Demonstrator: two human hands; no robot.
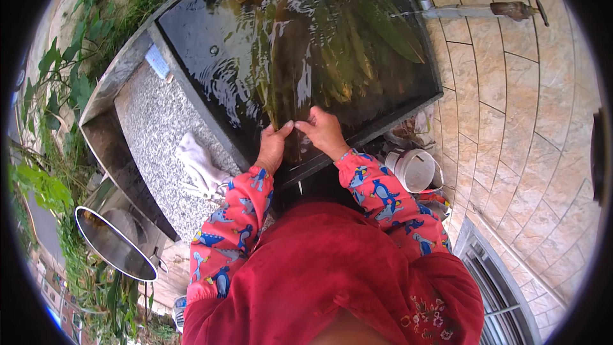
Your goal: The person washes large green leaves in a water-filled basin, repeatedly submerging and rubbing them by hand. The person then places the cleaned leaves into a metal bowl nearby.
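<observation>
Long green and brown leaves (354,52) lie soaking in a dark stone basin (165,45) full of rippled water (201,28). Near the basin's front edge, my left hand (273,144) pinches the narrow end of a long leaf (266,72) that stretches away into the water. My right hand (326,130) is beside it at the water's surface, thumb tip almost touching the left thumb. Its fingers are bent together; whether they grip a leaf is unclear. Both forearms wear red sleeve covers (383,194) with a dinosaur print.
A speckled stone counter (158,120) adjoins the basin on the left, with a crumpled whitish cloth (201,165) and a blue-white brush or block (158,62). A tap (515,10) on a pipe reaches in from the tiled wall (507,81). A white bucket (416,170) stands at right.
</observation>
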